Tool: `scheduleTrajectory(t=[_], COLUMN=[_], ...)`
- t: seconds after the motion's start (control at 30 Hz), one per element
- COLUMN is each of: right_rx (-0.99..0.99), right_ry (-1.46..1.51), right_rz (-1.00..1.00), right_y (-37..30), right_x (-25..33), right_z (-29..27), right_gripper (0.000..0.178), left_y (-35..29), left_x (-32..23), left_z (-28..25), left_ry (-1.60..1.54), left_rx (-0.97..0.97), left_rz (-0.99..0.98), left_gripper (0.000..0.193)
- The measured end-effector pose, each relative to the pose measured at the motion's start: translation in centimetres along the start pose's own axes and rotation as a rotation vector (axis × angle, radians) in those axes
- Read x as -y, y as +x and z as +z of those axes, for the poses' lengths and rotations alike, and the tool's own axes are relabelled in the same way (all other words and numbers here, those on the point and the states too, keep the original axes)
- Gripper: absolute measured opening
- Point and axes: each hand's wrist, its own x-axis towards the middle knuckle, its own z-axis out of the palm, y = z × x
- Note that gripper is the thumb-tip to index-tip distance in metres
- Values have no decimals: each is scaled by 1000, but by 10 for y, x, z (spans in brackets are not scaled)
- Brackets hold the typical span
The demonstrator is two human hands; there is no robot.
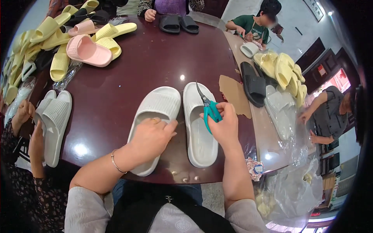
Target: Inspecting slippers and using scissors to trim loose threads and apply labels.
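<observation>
Two white slide slippers lie side by side on the dark red table in front of me, toes pointing away. Across the opening of the left slipper (pixel 163 99) rests my left hand (pixel 153 134). Its fingers are bent down at the strap edge and inside, with the tips partly hidden; the hand is closed on that slipper. My right hand (pixel 223 122) grips small scissors (pixel 211 110) with teal handles and dark pointed blades. They are held over the right slipper (pixel 204 151), their tips above its strap near the toe.
A heap of yellow, pink and black slippers (pixel 58 31) fills the far left. Beside a piece of brown cardboard (pixel 235 95) on the right lie black, yellow and bagged white slippers (pixel 279 112). Other people work around the table (pixel 155 58); a white pair (pixel 56 120) stands left.
</observation>
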Motion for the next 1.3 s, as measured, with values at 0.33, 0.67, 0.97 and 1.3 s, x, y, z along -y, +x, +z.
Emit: scheduleTrajectory(t=[0.33, 0.67, 0.97, 1.3], right_rx=[130, 186, -44, -159], right_ry=[28, -168, -144, -175], right_rz=[-211, -378, -265, -272], right_y=[-9, -13, -16, -5], right_x=[26, 31, 23, -2], right_z=[-13, -11, -7, -6], right_gripper=[55, 49, 42, 41], left_y=[8, 3, 1, -8], left_x=[24, 27, 30, 44], left_z=[-14, -10, -14, -72], left_ry=[-811, -1141, -1189, -2242], left_rx=[-300, -430, -547, -542], left_rz=[-417, -476, -389, -237], left_gripper=[11, 17, 16, 17])
